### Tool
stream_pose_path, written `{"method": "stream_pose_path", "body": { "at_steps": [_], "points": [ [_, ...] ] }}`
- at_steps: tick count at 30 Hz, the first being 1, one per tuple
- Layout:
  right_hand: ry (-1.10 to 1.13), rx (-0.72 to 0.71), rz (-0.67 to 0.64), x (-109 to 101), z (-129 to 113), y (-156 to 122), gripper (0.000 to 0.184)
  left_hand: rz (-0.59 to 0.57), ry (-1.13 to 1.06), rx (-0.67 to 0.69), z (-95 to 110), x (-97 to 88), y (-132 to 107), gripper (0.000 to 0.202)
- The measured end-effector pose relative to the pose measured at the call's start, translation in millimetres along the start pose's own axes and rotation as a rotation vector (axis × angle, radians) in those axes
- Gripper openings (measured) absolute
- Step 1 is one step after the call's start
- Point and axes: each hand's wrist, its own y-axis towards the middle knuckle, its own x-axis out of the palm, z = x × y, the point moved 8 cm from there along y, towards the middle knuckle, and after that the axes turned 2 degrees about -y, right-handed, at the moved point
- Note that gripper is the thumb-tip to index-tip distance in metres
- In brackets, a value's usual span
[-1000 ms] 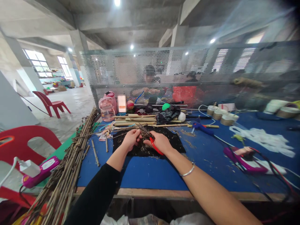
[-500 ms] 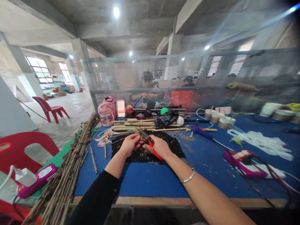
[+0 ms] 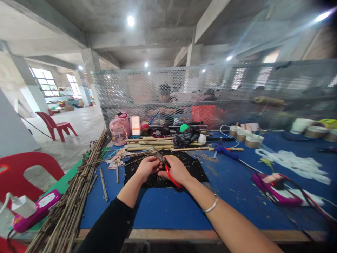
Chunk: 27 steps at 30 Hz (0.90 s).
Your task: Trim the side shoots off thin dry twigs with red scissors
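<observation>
My right hand point(image 3: 177, 169) is closed round the red handles of a pair of scissors point(image 3: 172, 177). Their metal blades point up and to the left, close to the fingertips of my left hand point(image 3: 149, 168). That hand pinches what looks like a thin dry twig, mostly hidden by the fingers. Both hands are over a black cloth point(image 3: 196, 168) strewn with small pale clippings. Thin dry stems point(image 3: 137, 157) lie just beyond my left hand.
A bundle of long dry stalks point(image 3: 70, 207) lies along the table's left side. Bamboo sticks point(image 3: 150, 143), a pink water bottle point(image 3: 118, 131) and a blue glue gun point(image 3: 226, 150) lie beyond the cloth. A purple power strip point(image 3: 276, 193) is at right. Behind a perforated screen point(image 3: 147, 84) sits another person.
The view has tilted slightly upward, so the table appears lower. Both hands stay together over the cloth, and the scissors remain in my right hand with their blades beside my left fingers.
</observation>
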Motion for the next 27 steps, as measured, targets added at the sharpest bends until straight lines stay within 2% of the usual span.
{"method": "stream_pose_path", "body": {
  "at_steps": [4, 11, 16, 20, 24, 27],
  "points": [
    [-0.001, 0.018, -0.023, 1, 0, 1, 0.045, 0.028, -0.015, -0.001, 0, -2.1, 1, 0.019],
    [-0.024, 0.091, -0.093, 5, 9, -1, 0.038, 0.083, 0.045, -0.024, 1, -6.3, 0, 0.019],
    [-0.041, 0.123, -0.129, 9, 15, -5, 0.035, 0.074, 0.086, -0.034, -2, -9.1, 1, 0.022],
    [-0.077, 0.128, -0.112, 8, 13, -5, 0.042, 0.067, 0.08, -0.004, -2, -9.9, 3, 0.022],
    [-0.055, 0.049, -0.069, 6, 3, -3, 0.056, 0.054, 0.085, 0.03, 1, -7.3, 3, 0.023],
    [-0.046, 0.023, -0.055, 6, 2, -1, 0.058, 0.049, 0.092, 0.058, 4, -5.3, 3, 0.023]
  ]
}}
